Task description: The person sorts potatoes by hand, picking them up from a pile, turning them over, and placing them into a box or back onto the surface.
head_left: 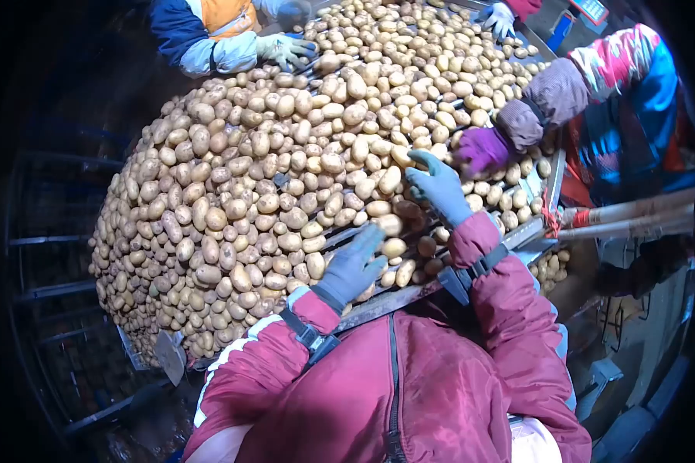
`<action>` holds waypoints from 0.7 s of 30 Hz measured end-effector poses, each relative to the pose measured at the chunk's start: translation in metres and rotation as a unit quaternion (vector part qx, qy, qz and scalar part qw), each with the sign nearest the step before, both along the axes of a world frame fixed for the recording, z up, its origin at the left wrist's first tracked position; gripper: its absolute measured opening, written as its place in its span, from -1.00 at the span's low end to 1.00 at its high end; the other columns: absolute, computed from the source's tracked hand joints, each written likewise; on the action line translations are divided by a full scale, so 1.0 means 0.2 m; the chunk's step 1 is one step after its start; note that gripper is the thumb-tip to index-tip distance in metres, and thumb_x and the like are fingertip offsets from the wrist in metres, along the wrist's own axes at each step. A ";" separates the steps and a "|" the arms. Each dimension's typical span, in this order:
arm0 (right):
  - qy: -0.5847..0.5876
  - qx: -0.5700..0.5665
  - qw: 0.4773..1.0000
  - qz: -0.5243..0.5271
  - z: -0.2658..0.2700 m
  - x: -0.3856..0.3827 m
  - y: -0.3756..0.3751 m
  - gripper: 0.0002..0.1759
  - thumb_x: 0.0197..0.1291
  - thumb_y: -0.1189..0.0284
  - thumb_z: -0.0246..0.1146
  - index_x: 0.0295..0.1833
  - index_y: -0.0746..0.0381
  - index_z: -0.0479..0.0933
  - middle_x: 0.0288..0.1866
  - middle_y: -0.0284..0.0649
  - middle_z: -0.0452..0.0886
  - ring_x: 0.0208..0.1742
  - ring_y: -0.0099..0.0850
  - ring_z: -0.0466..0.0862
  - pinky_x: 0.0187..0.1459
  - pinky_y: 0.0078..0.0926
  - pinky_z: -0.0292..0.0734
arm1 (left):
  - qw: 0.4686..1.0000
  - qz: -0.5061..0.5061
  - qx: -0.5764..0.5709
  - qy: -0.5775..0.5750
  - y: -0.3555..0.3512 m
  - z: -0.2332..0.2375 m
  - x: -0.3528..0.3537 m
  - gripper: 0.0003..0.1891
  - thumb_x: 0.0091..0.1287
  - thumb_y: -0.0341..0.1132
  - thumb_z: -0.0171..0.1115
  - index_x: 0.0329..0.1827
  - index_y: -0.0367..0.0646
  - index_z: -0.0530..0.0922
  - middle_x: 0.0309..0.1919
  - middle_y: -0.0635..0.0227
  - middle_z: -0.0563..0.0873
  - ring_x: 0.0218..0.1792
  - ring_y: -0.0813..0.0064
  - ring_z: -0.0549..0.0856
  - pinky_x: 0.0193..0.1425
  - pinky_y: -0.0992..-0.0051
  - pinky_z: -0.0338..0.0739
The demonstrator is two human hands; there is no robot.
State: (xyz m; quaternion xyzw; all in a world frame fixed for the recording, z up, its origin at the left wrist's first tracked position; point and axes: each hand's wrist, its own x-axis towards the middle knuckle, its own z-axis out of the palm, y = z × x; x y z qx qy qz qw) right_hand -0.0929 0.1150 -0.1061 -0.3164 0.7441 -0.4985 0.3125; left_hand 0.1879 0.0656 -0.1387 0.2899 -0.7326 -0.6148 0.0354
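Observation:
A thick spread of potatoes covers the sorting table in front of me. My left hand, in a grey-blue glove, lies with fingers stretched out over potatoes near the table's front edge; its fingertips are slightly blurred and it grips nothing visible. Farther right, my right hand, gloved the same way, reaches over the potatoes with thumb and fingers apart. Between the two hands lie a few potatoes, among them a pale one and a darker one. Dark slats show through beside my left hand.
A metal rim runs along my side of the table. Close to my right hand, another person's purple-gloved hand touches potatoes. Across the table is a white-gloved hand, and another gloved hand is at the far right. Pipes stand at right.

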 end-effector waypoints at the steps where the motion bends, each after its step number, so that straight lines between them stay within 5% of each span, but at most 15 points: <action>1: 0.007 -0.012 1.000 0.019 0.19 0.01 -0.05 -0.34 0.30 0.20 0.39 0.47 0.17 0.48 0.10 -0.13 0.74 0.04 -0.36 0.75 0.07 -0.40 0.66 | 1.000 0.007 -0.003 -0.001 -0.02 0.04 -0.04 -0.35 0.40 -0.18 0.31 0.55 -0.09 0.42 0.50 -0.05 0.45 0.44 -0.02 0.53 0.50 0.22 0.45; 4: 0.131 0.057 0.988 0.053 -0.02 0.02 -0.22 -0.25 0.23 0.11 0.40 0.51 0.10 0.44 0.39 -0.06 0.58 0.38 -0.09 0.60 0.38 -0.25 0.51 | 0.992 0.016 -0.126 0.010 -0.16 0.23 -0.21 -0.55 0.44 -0.17 0.31 0.32 -0.17 0.61 0.28 -0.03 0.66 0.27 -0.01 0.67 0.37 0.23 0.57; 5: 0.149 0.061 0.986 0.052 -0.03 0.03 -0.23 -0.30 0.24 0.11 0.38 0.48 0.04 0.47 0.39 -0.13 0.58 0.36 -0.12 0.61 0.39 -0.25 0.50 | 0.949 0.014 -0.315 0.024 -0.25 0.37 -0.27 -0.56 0.45 -0.17 0.30 0.29 -0.22 0.62 0.27 -0.02 0.67 0.27 0.02 0.67 0.38 0.25 0.56; 7: 0.142 0.113 0.976 0.119 0.03 0.03 -0.20 -0.38 0.25 0.13 0.37 0.42 -0.01 0.53 0.35 -0.19 0.62 0.33 -0.18 0.64 0.35 -0.26 0.53 | 0.862 -0.030 -0.506 -0.014 -0.51 0.18 -0.29 -0.55 0.46 -0.19 0.29 0.30 -0.25 0.60 0.26 -0.02 0.67 0.29 0.04 0.66 0.41 0.26 0.53; 9: 0.106 0.040 0.981 0.159 -0.01 0.04 -0.10 -0.52 0.30 0.23 0.36 0.33 0.00 0.60 0.22 -0.21 0.72 0.19 -0.22 0.73 0.23 -0.34 0.62 | 0.957 0.113 -0.268 -0.012 -0.66 0.45 -0.51 -0.54 0.44 -0.21 0.30 0.33 -0.24 0.58 0.27 -0.04 0.66 0.31 0.02 0.63 0.45 0.25 0.49; 11: 0.041 0.043 0.988 0.144 0.04 0.06 0.01 -0.55 0.34 0.23 0.35 0.31 0.03 0.63 0.16 -0.17 0.75 0.12 -0.30 0.76 0.18 -0.39 0.63 | 0.900 0.078 -0.429 0.007 -0.87 0.42 -0.66 -0.52 0.41 -0.22 0.30 0.35 -0.24 0.57 0.27 -0.05 0.66 0.30 0.00 0.63 0.44 0.22 0.49; 13: -0.018 0.078 0.983 0.167 0.06 0.03 0.09 -0.56 0.35 0.20 0.36 0.29 0.06 0.65 0.09 -0.17 0.77 0.09 -0.39 0.75 0.18 -0.41 0.62 | 0.875 0.090 -0.475 -0.009 -1.00 0.37 -0.83 -0.50 0.40 -0.16 0.30 0.36 -0.17 0.57 0.28 -0.04 0.64 0.31 -0.02 0.61 0.43 0.16 0.49; 14: 0.017 0.039 0.988 0.146 0.05 0.00 0.13 -0.58 0.38 0.18 0.36 0.23 0.16 0.68 0.01 -0.20 0.79 -0.13 -0.48 0.77 -0.04 -0.50 0.67 | 0.874 0.061 -0.481 -0.026 -1.09 0.14 -0.88 -0.48 0.38 -0.14 0.32 0.35 -0.14 0.57 0.25 -0.04 0.65 0.28 -0.04 0.62 0.40 0.15 0.51; 15: 0.020 0.038 0.988 0.148 0.07 -0.05 0.12 -0.58 0.38 0.18 0.36 0.23 0.16 0.68 0.01 -0.20 0.79 -0.13 -0.48 0.77 -0.04 -0.50 0.67 | 0.871 0.034 -0.488 -0.044 -1.16 -0.08 -0.91 -0.47 0.35 -0.11 0.35 0.35 -0.11 0.58 0.23 -0.03 0.65 0.25 -0.05 0.63 0.37 0.13 0.53; 16: -0.103 0.024 0.990 0.090 0.12 -0.10 0.12 -0.57 0.40 0.17 0.34 0.23 0.20 0.67 0.00 -0.22 0.79 -0.25 -0.51 0.75 -0.17 -0.55 0.65 | 0.846 0.077 -0.507 -0.143 -1.05 0.01 -1.00 -0.45 0.30 -0.05 0.40 0.32 -0.08 0.59 0.14 -0.02 0.67 0.15 -0.09 0.66 0.28 0.09 0.57; 17: -0.225 0.008 0.974 0.029 0.15 -0.15 0.10 -0.55 0.43 0.15 0.33 0.23 0.24 0.67 -0.01 -0.24 0.79 -0.38 -0.55 0.72 -0.29 -0.60 0.64 | 0.866 0.204 -0.440 -0.116 -0.87 0.10 -1.09 -0.45 0.28 -0.03 0.43 0.29 -0.05 0.60 0.09 -0.01 0.67 0.06 -0.09 0.67 0.20 0.06 0.58; 18: -0.291 -0.012 0.956 -0.027 0.18 -0.16 0.07 -0.51 0.47 0.13 0.29 0.27 0.28 0.62 0.02 -0.26 0.76 -0.54 -0.60 0.63 -0.45 -0.72 0.57 | 0.910 0.123 -0.384 -0.094 -0.87 0.18 -1.09 -0.46 0.29 -0.03 0.43 0.28 -0.07 0.60 0.12 -0.02 0.66 0.09 -0.09 0.67 0.20 0.07 0.58; 19: -0.283 -0.016 0.959 -0.015 0.18 -0.19 0.02 -0.44 0.48 0.07 0.25 0.36 0.25 0.54 0.08 -0.25 0.74 -0.43 -0.52 0.69 -0.36 -0.56 0.68 | 0.922 0.038 -0.383 -0.038 -0.86 0.17 -1.09 -0.48 0.32 -0.04 0.42 0.28 -0.09 0.61 0.14 -0.01 0.64 0.12 -0.05 0.68 0.23 0.12 0.58; 20: -0.368 0.009 0.929 -0.038 0.20 -0.20 0.01 -0.43 0.49 0.03 0.21 0.36 0.23 0.54 0.09 -0.25 0.72 -0.35 -0.50 0.71 -0.32 -0.48 0.70 | 0.964 0.055 -0.259 -0.015 -0.77 0.13 -1.09 -0.49 0.35 -0.04 0.40 0.27 -0.11 0.61 0.12 0.00 0.66 0.13 -0.01 0.69 0.25 0.18 0.58; 21: -0.449 0.033 0.891 -0.061 0.34 -0.19 -0.04 -0.42 0.50 -0.01 0.18 0.36 0.22 0.53 0.10 -0.26 0.71 -0.27 -0.47 0.74 -0.29 -0.41 0.72 | 0.932 0.005 -0.362 0.027 -0.63 0.15 -1.06 -0.50 0.38 -0.03 0.38 0.28 -0.11 0.61 0.07 0.03 0.69 0.10 0.05 0.70 0.24 0.20 0.58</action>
